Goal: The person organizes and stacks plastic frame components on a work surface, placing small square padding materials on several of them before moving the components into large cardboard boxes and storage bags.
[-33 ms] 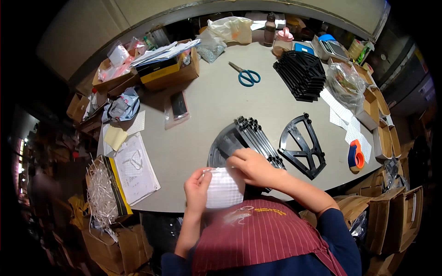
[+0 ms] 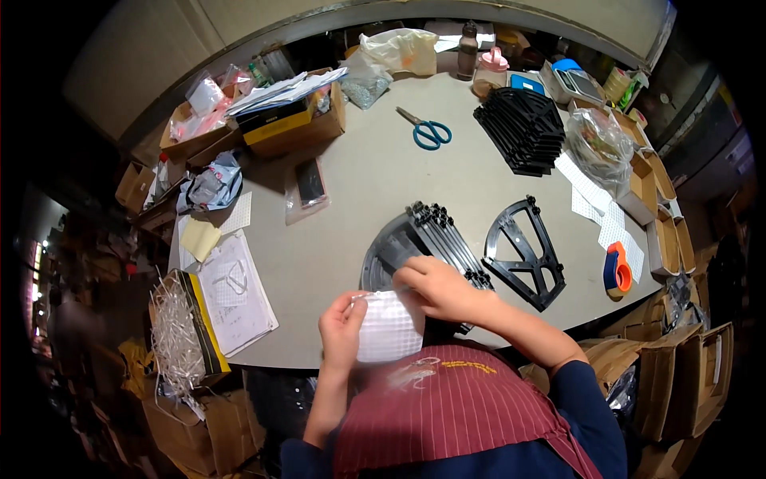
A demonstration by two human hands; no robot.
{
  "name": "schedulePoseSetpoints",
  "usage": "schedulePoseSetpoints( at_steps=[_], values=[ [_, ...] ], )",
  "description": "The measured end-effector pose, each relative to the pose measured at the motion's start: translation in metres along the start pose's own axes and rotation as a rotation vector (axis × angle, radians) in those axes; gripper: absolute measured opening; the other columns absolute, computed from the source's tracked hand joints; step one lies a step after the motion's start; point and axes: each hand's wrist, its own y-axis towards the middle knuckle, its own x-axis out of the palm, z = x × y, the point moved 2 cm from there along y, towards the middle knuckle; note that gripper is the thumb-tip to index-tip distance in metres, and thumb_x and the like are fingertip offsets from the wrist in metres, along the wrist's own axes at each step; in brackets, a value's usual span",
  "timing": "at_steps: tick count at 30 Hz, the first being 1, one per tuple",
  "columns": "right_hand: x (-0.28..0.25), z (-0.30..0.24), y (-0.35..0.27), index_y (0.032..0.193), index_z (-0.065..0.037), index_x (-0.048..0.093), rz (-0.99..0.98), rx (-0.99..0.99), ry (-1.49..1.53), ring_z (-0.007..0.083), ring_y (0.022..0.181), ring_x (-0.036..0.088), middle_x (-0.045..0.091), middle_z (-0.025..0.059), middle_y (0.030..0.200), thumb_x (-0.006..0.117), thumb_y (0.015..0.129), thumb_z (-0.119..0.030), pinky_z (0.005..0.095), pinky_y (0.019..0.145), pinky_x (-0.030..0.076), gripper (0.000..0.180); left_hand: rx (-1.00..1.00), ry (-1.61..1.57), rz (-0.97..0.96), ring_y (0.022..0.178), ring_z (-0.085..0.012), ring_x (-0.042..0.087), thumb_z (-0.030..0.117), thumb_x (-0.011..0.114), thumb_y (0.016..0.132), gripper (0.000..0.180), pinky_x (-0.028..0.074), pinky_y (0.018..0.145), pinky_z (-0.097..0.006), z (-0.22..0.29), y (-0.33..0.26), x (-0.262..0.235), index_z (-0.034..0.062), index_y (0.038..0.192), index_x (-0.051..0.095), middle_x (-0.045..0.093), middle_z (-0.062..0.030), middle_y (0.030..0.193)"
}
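Near the table's front edge, a white sheet [image 2: 388, 329] marked with a grid of small squares hangs before my apron. The thumb and fingers of my left hand [image 2: 341, 329] pinch its upper left corner. My right hand [image 2: 437, 289] is closed at the sheet's upper right corner, with its fingertips partly hidden. Right behind the hands lies a stack of black fan-shaped plastic frames [image 2: 427, 235], partly covered by my right hand. A single black fan-shaped frame [image 2: 523, 251] lies flat to the right of that stack.
Teal-handled scissors [image 2: 427, 132] lie mid-table, beyond them another black frame stack [image 2: 523, 132]. An orange and blue tape dispenser [image 2: 616, 271] sits right, by gridded sheets [image 2: 610, 223] and cardboard trays [image 2: 638, 188]. Papers [image 2: 239, 295] and a box of white strips [image 2: 179, 335] lie left.
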Motion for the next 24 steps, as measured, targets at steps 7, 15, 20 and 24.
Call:
schedulePoseSetpoints(
  at_steps=[7,15,20,24],
  values=[
    [0.007,0.002,0.004,0.096,-0.002,0.062,-0.110,0.052,0.098,0.0348,0.085,0.061,0.061,0.0127,0.088,0.067,0.085,-0.010,0.0432,0.073,0.050,0.015,0.024,0.002,0.017,0.089,-0.0101,0.065,0.006,0.058,0.100,0.018,0.052,0.080,-0.023,-0.002,-0.003,-0.006,-0.0056,0.111,0.065,0.070,-0.0075,0.100],
    [0.012,0.027,0.017,0.090,-0.003,0.064,-0.065,0.029,0.016,0.0374,0.085,0.063,0.064,0.0152,0.087,0.065,0.084,-0.011,0.0456,0.073,0.050,0.010,-0.105,-0.036,0.114,0.089,-0.0126,0.067,0.010,0.059,0.100,0.025,0.053,0.078,-0.025,-0.030,0.007,-0.034,-0.0082,0.117,0.061,0.072,-0.0119,0.102],
    [0.019,0.092,0.028,0.090,-0.002,0.068,-0.230,0.334,0.002,0.0403,0.086,0.067,0.069,0.0202,0.085,0.061,0.081,-0.014,0.0485,0.077,0.052,0.017,-0.109,-0.051,0.134,0.090,-0.0136,0.068,0.009,0.059,0.099,0.025,0.053,0.079,-0.025,-0.028,0.007,-0.043,-0.0085,0.117,0.061,0.072,-0.0120,0.103],
    [0.051,0.106,0.029,0.086,-0.002,0.067,-0.331,0.288,-0.107,0.0378,0.081,0.067,0.068,0.0182,0.081,0.065,0.079,-0.015,0.0456,0.073,0.053,0.015,-0.105,-0.068,0.146,0.090,-0.0138,0.068,0.010,0.059,0.100,0.024,0.052,0.081,-0.025,-0.026,0.004,-0.048,-0.0076,0.116,0.061,0.071,-0.0121,0.104]
  ],
)
